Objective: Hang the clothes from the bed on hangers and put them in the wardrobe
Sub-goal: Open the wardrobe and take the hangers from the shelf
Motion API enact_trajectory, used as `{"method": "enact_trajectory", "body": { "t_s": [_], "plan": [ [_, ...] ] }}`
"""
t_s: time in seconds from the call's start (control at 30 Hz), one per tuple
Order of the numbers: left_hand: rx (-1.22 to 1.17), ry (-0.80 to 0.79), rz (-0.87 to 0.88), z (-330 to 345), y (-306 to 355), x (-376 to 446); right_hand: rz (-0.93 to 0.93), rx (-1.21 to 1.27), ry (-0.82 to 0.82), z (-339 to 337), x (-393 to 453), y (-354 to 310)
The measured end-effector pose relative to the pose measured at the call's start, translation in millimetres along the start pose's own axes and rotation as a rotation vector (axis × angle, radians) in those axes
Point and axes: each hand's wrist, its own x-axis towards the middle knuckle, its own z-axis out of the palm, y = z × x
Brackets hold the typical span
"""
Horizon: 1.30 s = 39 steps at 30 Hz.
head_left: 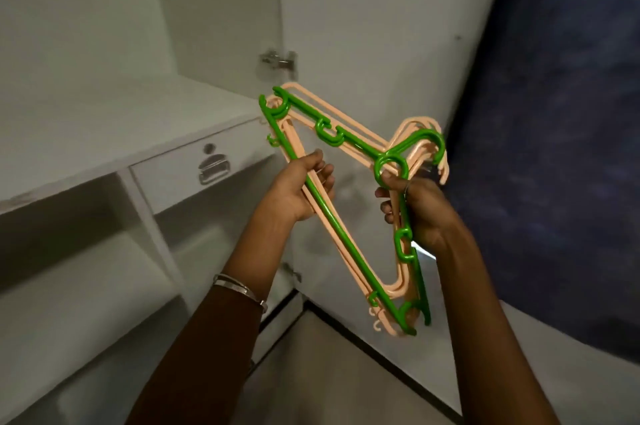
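A stack of plastic hangers (349,203) is held in the air in front of the open wardrobe (104,133), one green hanger (360,144) on top and several peach ones (346,251) nested under it, hooks pointing up and to the right. The left hand (298,189) grips the long bottom bars of the stack, fingers curled round them from behind. The right hand (415,206) holds the stack just below the green hanger's neck ring, thumb on the near side and fingers wrapped round the shoulder arm. Both hands are closed on the stack; neither is free.

The step in hand looks like taking one hanger off the bundle. To do it well, the left hand would keep the peach ones clamped by their bars while the right pinches only the green neck and slides it up and away along the stack's plane. The small notches and side hooks on the arms are likely to snag their neighbours, so a slight wiggle would serve better than a pull.

No clothes are in view; a dark blue surface (554,147) at the right may be the bed, but I cannot tell. The wardrobe shows white shelves and a drawer (194,171) with a metal handle; its door (363,26) stands open behind the hangers.
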Motion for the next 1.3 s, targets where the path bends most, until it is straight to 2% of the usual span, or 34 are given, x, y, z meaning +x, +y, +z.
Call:
{"method": "enact_trajectory", "body": {
  "t_s": [0.07, 0.17, 0.33, 0.53, 0.63, 0.77, 1.07, 1.17, 1.3],
  "plan": [
    [0.049, -0.051, -0.086, 27, -33, -5, -0.036, -0.001, 0.107, -39, -35, 7],
    [0.098, -0.202, -0.21, 76, -87, -22, -0.137, -0.055, 0.365, -94, -104, 18],
    [0.064, -0.437, -0.372, 127, -171, -62, -0.184, 0.029, 0.693, -144, -218, 53],
    [0.17, -0.626, -0.587, 153, -286, -139, -0.147, 0.196, 1.155, -150, -364, 128],
    [0.313, -0.729, -0.745, 151, -346, -184, -0.118, 0.242, 1.352, -138, -439, 164],
    [0.629, -0.886, -0.929, 153, -421, -257, -0.095, 0.361, 1.606, -127, -538, 209],
    [0.949, -0.993, -1.075, 178, -560, -369, -0.062, 0.597, 1.849, -149, -688, 286],
    [1.05, -0.991, -1.071, 196, -610, -404, -0.041, 0.729, 1.912, -182, -730, 311],
    [1.106, -0.977, -1.061, 213, -673, -432, -0.072, 0.946, 1.905, -232, -770, 342]
  ]
}}
